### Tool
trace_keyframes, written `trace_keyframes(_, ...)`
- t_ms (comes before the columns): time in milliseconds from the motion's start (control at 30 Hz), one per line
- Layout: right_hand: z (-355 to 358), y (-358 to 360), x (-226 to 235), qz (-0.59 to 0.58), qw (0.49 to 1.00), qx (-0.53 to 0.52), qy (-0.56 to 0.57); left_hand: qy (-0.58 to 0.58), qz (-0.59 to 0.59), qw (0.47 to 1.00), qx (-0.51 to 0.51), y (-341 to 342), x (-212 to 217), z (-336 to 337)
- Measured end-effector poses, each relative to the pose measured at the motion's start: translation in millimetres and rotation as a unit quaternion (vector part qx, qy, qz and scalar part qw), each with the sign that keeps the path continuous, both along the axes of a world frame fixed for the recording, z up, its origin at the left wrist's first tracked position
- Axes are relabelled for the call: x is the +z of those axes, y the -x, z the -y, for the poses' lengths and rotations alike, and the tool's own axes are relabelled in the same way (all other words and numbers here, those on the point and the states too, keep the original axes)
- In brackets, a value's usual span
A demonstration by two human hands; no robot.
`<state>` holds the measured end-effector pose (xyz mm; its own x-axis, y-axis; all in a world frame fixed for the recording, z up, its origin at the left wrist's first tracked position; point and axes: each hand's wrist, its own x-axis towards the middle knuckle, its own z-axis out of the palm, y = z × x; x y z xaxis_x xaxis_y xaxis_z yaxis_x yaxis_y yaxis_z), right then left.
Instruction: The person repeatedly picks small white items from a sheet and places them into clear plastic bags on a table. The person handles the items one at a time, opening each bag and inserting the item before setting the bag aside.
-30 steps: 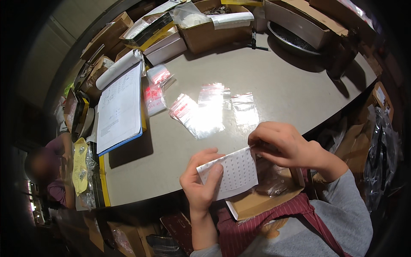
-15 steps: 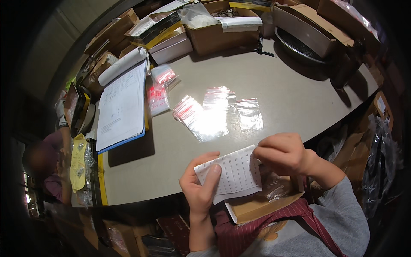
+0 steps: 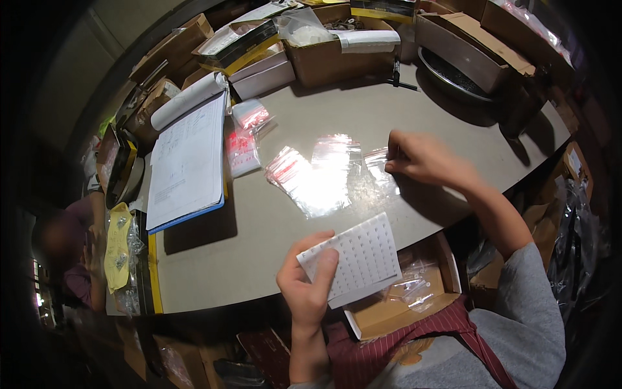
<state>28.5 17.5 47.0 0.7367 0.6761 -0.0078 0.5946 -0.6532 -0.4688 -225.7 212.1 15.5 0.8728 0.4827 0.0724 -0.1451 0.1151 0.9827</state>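
The left hand [image 3: 306, 282] pinched a white sheet [image 3: 356, 256] between thumb and fingers, its face showing rows of small printed marks; ahead and to the right, the right hand [image 3: 424, 159] had its fingertips at a clear bag [image 3: 381, 171], whether gripping I could not tell; well left of that hand lay red-printed packets [image 3: 243, 150] and a clipboard [image 3: 183, 172], its writing too small to read

Near, a white rectangular paper sheet [image 3: 359, 259] hides some fingers of the bare left hand [image 3: 306, 285]; at left, a purple-sleeved person [image 3: 76, 282] is blurred.
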Motion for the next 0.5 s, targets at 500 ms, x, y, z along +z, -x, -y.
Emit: trace_keyframes(500, 23, 57, 44, -0.068, 0.955, 0.263, -0.120, -0.059, -0.006, 0.997, -0.040, -1, -4, -2)
